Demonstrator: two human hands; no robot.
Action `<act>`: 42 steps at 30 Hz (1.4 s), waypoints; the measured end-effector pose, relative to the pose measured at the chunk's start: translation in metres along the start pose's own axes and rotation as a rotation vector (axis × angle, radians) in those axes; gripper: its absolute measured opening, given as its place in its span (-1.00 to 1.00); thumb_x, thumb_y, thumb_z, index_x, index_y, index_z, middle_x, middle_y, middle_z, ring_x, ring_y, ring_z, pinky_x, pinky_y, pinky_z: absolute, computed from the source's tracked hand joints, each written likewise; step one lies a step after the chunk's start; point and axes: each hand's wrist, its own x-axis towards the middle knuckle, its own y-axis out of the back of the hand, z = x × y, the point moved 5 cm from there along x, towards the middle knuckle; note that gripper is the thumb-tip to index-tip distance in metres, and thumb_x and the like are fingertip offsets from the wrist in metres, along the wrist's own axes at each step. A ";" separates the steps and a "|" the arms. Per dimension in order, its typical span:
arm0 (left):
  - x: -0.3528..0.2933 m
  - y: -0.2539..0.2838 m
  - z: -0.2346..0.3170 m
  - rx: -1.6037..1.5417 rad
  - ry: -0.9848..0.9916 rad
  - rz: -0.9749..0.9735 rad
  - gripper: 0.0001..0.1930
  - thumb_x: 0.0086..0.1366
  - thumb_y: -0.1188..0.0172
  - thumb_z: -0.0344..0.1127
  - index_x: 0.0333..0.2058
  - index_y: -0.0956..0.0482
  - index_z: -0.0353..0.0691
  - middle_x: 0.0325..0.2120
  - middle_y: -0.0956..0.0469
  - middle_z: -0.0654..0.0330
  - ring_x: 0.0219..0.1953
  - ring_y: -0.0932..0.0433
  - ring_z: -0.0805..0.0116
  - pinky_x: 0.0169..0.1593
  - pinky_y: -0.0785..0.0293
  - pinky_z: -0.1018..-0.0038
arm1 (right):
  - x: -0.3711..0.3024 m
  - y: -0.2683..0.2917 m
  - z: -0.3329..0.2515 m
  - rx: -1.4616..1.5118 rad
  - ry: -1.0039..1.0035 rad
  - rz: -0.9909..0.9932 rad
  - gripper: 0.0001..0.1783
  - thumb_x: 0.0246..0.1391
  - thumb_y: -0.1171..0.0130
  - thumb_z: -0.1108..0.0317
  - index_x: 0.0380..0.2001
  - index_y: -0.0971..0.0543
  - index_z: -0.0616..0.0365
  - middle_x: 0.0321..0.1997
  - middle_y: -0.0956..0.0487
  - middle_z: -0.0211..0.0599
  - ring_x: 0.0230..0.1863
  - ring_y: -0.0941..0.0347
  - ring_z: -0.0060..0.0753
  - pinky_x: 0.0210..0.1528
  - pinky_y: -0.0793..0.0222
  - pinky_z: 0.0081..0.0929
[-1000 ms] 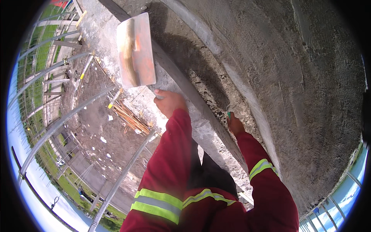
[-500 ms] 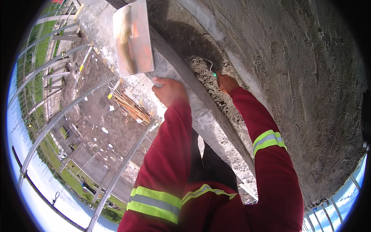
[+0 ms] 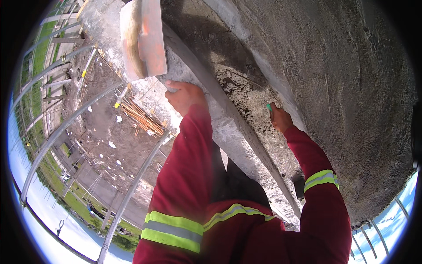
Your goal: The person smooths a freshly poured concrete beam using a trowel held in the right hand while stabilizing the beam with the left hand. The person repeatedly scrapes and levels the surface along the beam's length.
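Note:
My left hand [image 3: 187, 97] is closed at the lower corner of a plastering trowel [image 3: 154, 39], a broad rectangular metal plate with a long wooden grip, raised at the upper left. My right hand [image 3: 281, 119] is closed around the green handle of a small trowel [image 3: 269, 107]. That trowel's blade is hard to make out against the mortar. Crumbly grey wet mortar [image 3: 250, 103] lies in a long channel just left of my right hand, between a raised concrete edge [image 3: 239, 119] and the rough wall.
A large, rough, freshly coated wall [image 3: 351, 101] fills the right side. Metal railing bars [image 3: 136, 180] run along the left. Beyond them lie a bundle of thin rods [image 3: 140, 116] and scattered white scraps on dirt ground. A dark block [image 3: 298, 185] sits beside my right forearm.
My right hand has drawn the small trowel down and to the right along the mortar channel. My left hand and the plastering trowel have shifted slightly up and left.

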 end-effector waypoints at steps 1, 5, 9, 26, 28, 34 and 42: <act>-0.001 -0.001 -0.001 0.008 0.013 -0.003 -0.15 0.58 0.38 0.30 0.25 -0.42 -0.49 0.20 -0.52 -0.29 0.22 -0.53 -0.27 0.30 -0.43 0.01 | 0.019 0.007 -0.012 0.038 0.093 0.096 -0.73 0.30 -0.13 0.38 0.00 -0.34 0.09 -0.45 -0.63 0.12 -0.35 -0.62 0.33 -0.29 -0.44 0.22; -0.003 -0.001 -0.003 0.018 0.014 0.020 -0.18 0.58 0.35 0.27 0.25 -0.44 -0.48 0.13 -0.58 -0.29 0.16 -0.58 -0.29 0.25 -0.47 -0.01 | 0.085 -0.001 -0.049 -0.035 0.157 0.219 -0.68 0.24 -0.16 0.42 0.00 -0.34 0.15 -0.45 -0.64 0.08 -0.37 -0.62 0.27 -0.32 -0.46 0.12; -0.003 0.001 -0.001 0.036 -0.004 0.053 -0.20 0.58 0.32 0.25 0.25 -0.45 -0.46 0.10 -0.61 -0.29 0.13 -0.61 -0.27 0.23 -0.49 0.00 | 0.060 -0.052 -0.041 0.053 0.101 0.028 -0.66 0.24 -0.14 0.42 0.05 -0.35 0.14 -0.44 -0.64 0.06 -0.36 -0.64 0.22 -0.30 -0.50 0.09; -0.002 -0.002 -0.005 -0.001 0.014 0.025 -0.19 0.58 0.34 0.26 0.22 -0.47 -0.48 0.15 -0.58 -0.27 0.21 -0.55 -0.29 0.33 -0.40 0.01 | 0.013 -0.109 0.000 0.252 -0.038 0.116 -0.78 0.26 -0.08 0.44 -0.04 -0.42 0.11 -0.53 -0.63 -0.05 -0.48 -0.63 0.09 -0.35 -0.46 0.05; -0.001 -0.004 -0.005 0.007 0.002 0.033 -0.20 0.57 0.32 0.26 0.20 -0.49 -0.48 0.12 -0.59 -0.27 0.17 -0.57 -0.28 0.29 -0.44 0.00 | -0.014 -0.127 0.016 0.235 -0.095 -0.126 -0.77 0.34 -0.10 0.35 0.00 -0.41 0.10 -0.54 -0.61 -0.02 -0.46 -0.61 0.17 -0.31 -0.44 0.07; 0.002 -0.003 -0.006 0.004 -0.020 0.082 -0.22 0.57 0.28 0.24 0.18 -0.50 -0.47 0.08 -0.62 -0.27 0.11 -0.62 -0.26 0.22 -0.51 -0.01 | -0.092 -0.112 0.049 0.445 -0.040 0.069 -0.57 0.47 -0.08 0.01 0.12 -0.46 0.13 -0.22 -0.67 0.27 -0.11 -0.63 0.41 -0.07 -0.49 0.18; -0.001 -0.002 -0.005 -0.003 -0.006 0.020 -0.22 0.58 0.31 0.24 0.21 -0.46 -0.47 0.10 -0.61 -0.26 0.11 -0.63 -0.23 0.20 -0.53 0.02 | -0.128 -0.193 0.129 0.551 -0.481 0.038 -0.30 0.52 0.24 -0.26 -0.05 -0.63 0.16 -0.17 -0.64 0.17 -0.01 -0.53 0.32 0.07 -0.40 0.12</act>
